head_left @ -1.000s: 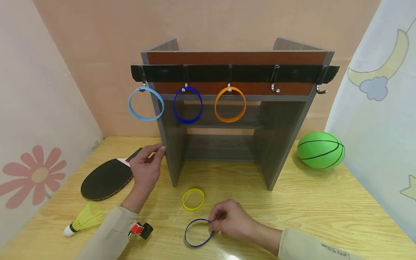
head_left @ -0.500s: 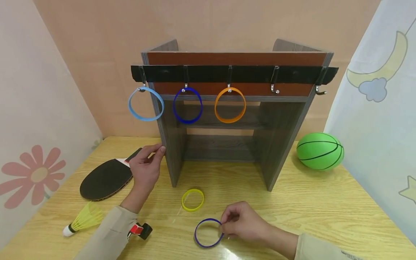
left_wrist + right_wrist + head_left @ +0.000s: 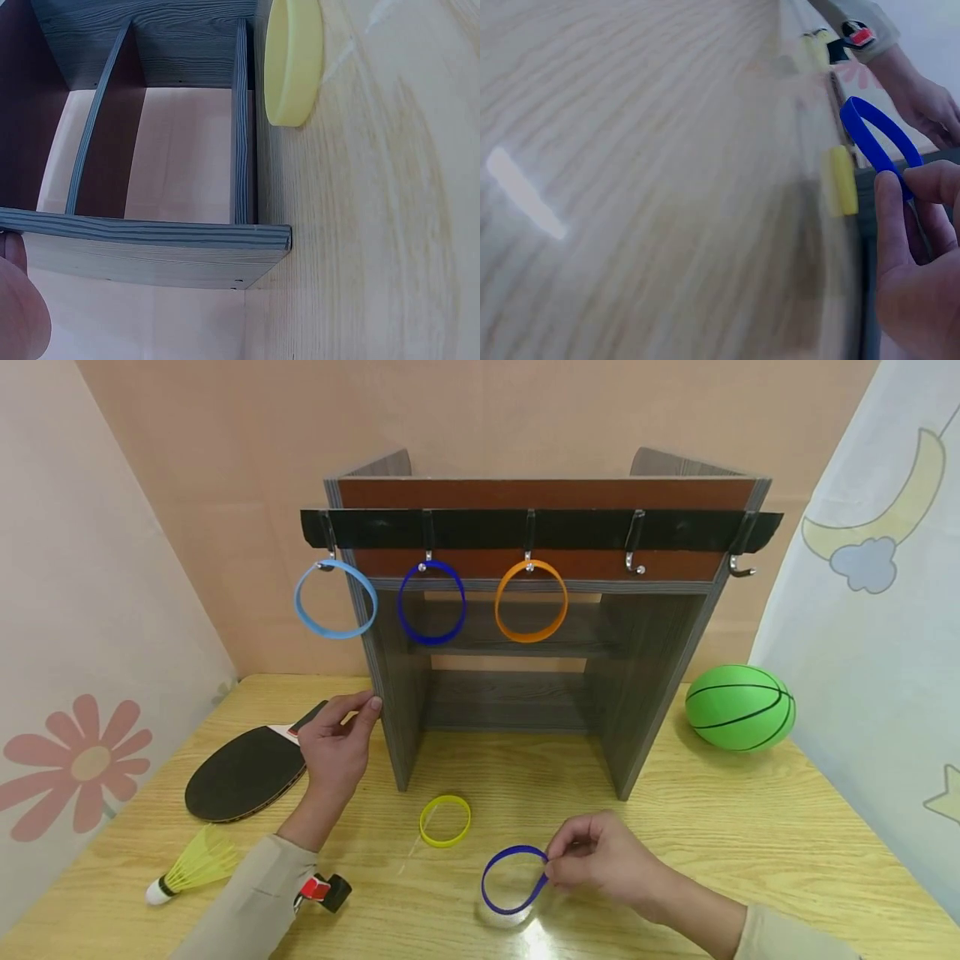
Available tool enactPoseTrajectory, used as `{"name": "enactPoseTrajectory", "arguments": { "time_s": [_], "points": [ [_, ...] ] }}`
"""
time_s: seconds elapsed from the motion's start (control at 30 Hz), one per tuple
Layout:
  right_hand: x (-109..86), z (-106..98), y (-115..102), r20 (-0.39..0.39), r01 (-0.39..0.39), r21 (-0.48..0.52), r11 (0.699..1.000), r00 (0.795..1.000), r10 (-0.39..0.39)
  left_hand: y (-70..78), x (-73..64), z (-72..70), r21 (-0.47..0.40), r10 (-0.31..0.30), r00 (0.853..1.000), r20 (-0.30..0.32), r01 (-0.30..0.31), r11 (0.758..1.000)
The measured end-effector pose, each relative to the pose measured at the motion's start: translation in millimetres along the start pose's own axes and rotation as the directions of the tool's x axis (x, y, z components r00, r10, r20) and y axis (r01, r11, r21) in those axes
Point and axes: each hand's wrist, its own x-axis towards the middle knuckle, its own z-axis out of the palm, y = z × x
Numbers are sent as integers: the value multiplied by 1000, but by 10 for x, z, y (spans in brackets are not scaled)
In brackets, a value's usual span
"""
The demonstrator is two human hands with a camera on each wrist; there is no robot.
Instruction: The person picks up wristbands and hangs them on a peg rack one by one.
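A dark blue silicone wristband (image 3: 514, 880) is pinched at its right side between the thumb and fingertips of my right hand (image 3: 607, 864). In the head view its shadow shows under it on the table; the right wrist view has the blue wristband (image 3: 881, 142) tilted up. Thumb and forefinger of my left hand (image 3: 339, 739) hold the front edge of the left side panel of a grey wooden shelf (image 3: 393, 693). A yellow wristband (image 3: 446, 845) lies in front of the shelf. Light blue (image 3: 337, 636), blue (image 3: 432, 642) and orange (image 3: 531, 639) wristbands hang on hooks along the shelf's black strip (image 3: 480, 530).
Two bare hooks, one fourth along (image 3: 636, 567) and one at the right end (image 3: 741, 570), jut from the strip. A table tennis bat (image 3: 243, 777) and a shuttlecock (image 3: 197, 867) lie left. A green ball (image 3: 740, 707) sits right of the shelf.
My right hand has moved right with the blue wristband and, in the last half second, raised it off the table. My left hand has stayed at the shelf's side panel.
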Motion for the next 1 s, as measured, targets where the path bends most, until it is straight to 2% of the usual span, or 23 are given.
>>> {"name": "enactPoseTrajectory", "arguments": {
  "time_s": [0.1, 0.27, 0.43, 0.63, 0.8, 1.0],
  "points": [
    [-21, -73, -77, -21, 19, 26, 999, 1000, -19, 1, 2, 2, -4, 0, 1000, 0, 0, 1000],
    [-45, -181, -225, -53, 94, 57, 994, 994, -91, 3, 5, 5, -8, -2, 1000, -1, 2, 1000],
    [-57, -257, -368, -85, 193, 93, 977, 979, -185, 0, 9, 6, -6, -3, 1000, -3, 3, 1000],
    [-50, -317, -506, -150, 267, 161, 950, 958, -244, 5, 8, 6, -20, -9, 1000, -3, 9, 1000],
    [-14, -362, -630, -146, 385, 253, 888, 922, -358, 8, 4, 5, -13, -13, 1000, -4, 13, 1000],
    [46, -409, -831, -199, 519, 332, 787, 855, -480, 7, 0, 4, -10, -15, 1000, 4, 16, 1000]
  ]
}}
